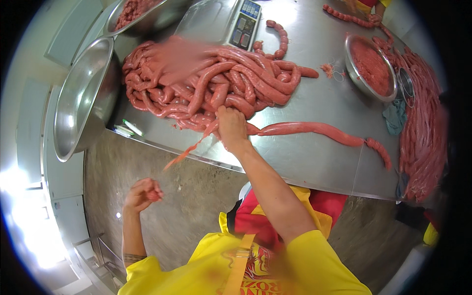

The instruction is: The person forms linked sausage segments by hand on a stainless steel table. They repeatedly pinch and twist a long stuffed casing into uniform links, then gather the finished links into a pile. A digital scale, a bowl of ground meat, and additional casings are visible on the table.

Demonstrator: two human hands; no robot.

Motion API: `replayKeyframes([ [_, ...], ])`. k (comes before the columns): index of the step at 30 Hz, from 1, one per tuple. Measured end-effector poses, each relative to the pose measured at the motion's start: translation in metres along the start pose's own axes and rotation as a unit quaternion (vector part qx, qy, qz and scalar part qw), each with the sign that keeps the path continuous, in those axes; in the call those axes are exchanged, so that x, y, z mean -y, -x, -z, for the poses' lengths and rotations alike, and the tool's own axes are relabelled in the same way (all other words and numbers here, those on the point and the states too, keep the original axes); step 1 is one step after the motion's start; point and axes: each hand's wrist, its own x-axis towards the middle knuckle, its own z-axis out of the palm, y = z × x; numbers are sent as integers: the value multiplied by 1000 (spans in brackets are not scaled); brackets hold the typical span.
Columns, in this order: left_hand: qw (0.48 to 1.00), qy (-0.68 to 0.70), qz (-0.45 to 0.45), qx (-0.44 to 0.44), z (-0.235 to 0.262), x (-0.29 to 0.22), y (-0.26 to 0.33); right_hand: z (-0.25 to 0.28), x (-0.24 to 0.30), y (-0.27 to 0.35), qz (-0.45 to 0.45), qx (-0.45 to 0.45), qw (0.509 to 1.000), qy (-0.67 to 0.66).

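Note:
My right hand (232, 127) is closed round a raw sausage at the near edge of a large coiled pile of sausage (216, 73) on the steel table. From that hand a limp, nearly flat end of casing (186, 153) hangs left over the table edge. To its right a long, filled sausage length (314, 129) stretches along the table, ending in a short twisted link section (379, 151). My left hand (141, 194) is off the table over the floor, its fingers curled round a small lump of red meat (154, 195).
Large steel bowls (83, 98) stand at the left. A scale (244, 24) and a linked sausage string (281, 39) lie at the back. On the right are a bowl of ground meat (372, 66), a cloth (395, 117) and more sausages (420, 113). A co-worker's hand (374, 18) touches links far right.

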Motion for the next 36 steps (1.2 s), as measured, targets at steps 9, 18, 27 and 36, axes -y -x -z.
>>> replayKeyframes([
  [9, 936, -57, -195, -288, -123, 7, -84, 134, -89, 135, 49, -74, 993, -75],
  [18, 685, 25, -699, 206, -520, -106, -206, 217, -180, 280, -156, -124, 977, -72],
  [27, 434, -631, -623, 159, -588, 6, -419, 258, -208, 307, -230, -131, 946, -188],
  [36, 566, -685, -416, 194, -526, 189, -367, 389, -354, 286, -250, -257, 888, 287],
])
